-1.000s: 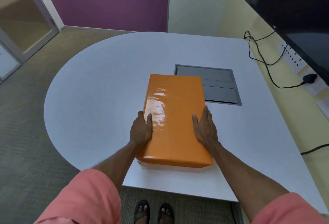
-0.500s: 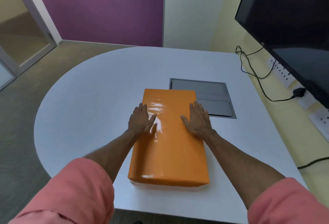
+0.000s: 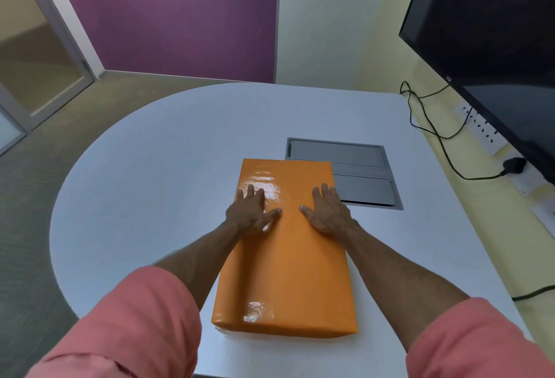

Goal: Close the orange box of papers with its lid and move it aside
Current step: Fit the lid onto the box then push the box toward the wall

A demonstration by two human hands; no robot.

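The glossy orange lid (image 3: 288, 260) covers the box of papers, which lies lengthwise on the white table (image 3: 156, 185) in front of me. A thin white strip of the box base shows under the lid's near left corner. My left hand (image 3: 250, 212) lies flat on the lid's far left part, fingers spread. My right hand (image 3: 327, 212) lies flat on the far right part, fingers spread too. Neither hand grips anything. The papers are hidden under the lid.
A grey recessed cable hatch (image 3: 360, 173) is set in the table just behind and right of the box. A dark wall screen (image 3: 486, 47) hangs at right, with black cables (image 3: 435, 134) and wall sockets below it. The table's rounded edge curves away at left.
My hands left the lid's near side edges and slid forward onto its top, toward the far end. The view has tilted up; the box looks to be in the same spot by the hatch.
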